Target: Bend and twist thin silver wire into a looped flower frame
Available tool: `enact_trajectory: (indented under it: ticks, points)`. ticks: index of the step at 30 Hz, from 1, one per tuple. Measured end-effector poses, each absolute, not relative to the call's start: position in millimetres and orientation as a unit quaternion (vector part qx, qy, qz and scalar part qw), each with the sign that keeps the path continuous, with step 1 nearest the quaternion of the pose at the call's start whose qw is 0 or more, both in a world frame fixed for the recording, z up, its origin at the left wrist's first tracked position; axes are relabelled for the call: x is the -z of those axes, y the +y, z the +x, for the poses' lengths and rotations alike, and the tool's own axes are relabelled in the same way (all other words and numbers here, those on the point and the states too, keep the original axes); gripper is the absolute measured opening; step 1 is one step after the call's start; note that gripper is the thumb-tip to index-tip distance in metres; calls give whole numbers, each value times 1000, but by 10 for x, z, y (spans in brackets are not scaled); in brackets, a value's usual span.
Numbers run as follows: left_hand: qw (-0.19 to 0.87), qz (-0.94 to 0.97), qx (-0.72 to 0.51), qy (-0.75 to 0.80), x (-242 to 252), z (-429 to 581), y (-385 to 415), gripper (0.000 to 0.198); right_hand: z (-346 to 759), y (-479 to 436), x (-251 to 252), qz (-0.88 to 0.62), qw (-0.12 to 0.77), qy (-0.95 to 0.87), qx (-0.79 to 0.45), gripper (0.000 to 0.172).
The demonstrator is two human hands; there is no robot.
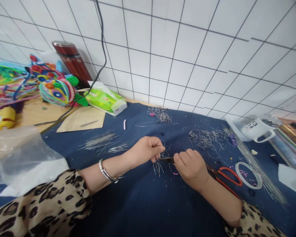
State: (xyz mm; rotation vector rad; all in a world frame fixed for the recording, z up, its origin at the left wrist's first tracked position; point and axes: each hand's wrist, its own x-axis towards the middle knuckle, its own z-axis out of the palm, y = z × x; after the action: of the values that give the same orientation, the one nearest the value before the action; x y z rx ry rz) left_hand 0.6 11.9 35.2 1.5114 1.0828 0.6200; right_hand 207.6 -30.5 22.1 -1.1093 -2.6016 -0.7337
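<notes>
In the head view my left hand (150, 148) pinches a piece of thin wire (165, 149), which loops up and to the right of the fingertips. My right hand (191, 168) is closed in a fist around a slim pointed metal tool (166, 159), like needle-nose pliers; its handles are hidden in the palm. The tool's tip meets the wire at my left fingertips. Just below lies a small bunch of short wires (158, 168). Red-handled scissors (228, 176) rest by my right forearm, which covers their blades.
Straight wires (98, 141) lie left on the blue cloth (138, 204). Tangled wire heaps (160, 114) sit at the back and right (207, 137). A clear ring-shaped dish (237, 171) holds pink beads. A white mug (258, 130), red thermos (72, 62) and black cable (102, 42) stand around.
</notes>
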Motion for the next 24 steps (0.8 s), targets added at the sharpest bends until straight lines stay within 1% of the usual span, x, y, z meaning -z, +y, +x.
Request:
enact_trajectory:
  ticks: [2,5,7,9,17,24]
  points:
    - [496,690,-257,460,-391,2,105,19,2066,-314,-217,-390,103,-885,234,12]
    - [379,768,-254,450,-445,-6,79,20,2044,-325,-214,-410,99,-884,201,12]
    - [308,807,-253,436,-466,-12,62,19,2028,-330,-214,-423,102,-883,175,14]
    - [259,834,-247,419,-466,-18,49,18,2016,-333,-209,-434,106,-882,149,18]
    - [139,904,-239,327,-348,-41,47,21,2027,-344,-140,-465,106,-876,75,18]
    - [103,923,-257,267,-356,-43,44,21,2032,-340,-176,-473,103,-875,-1,21]
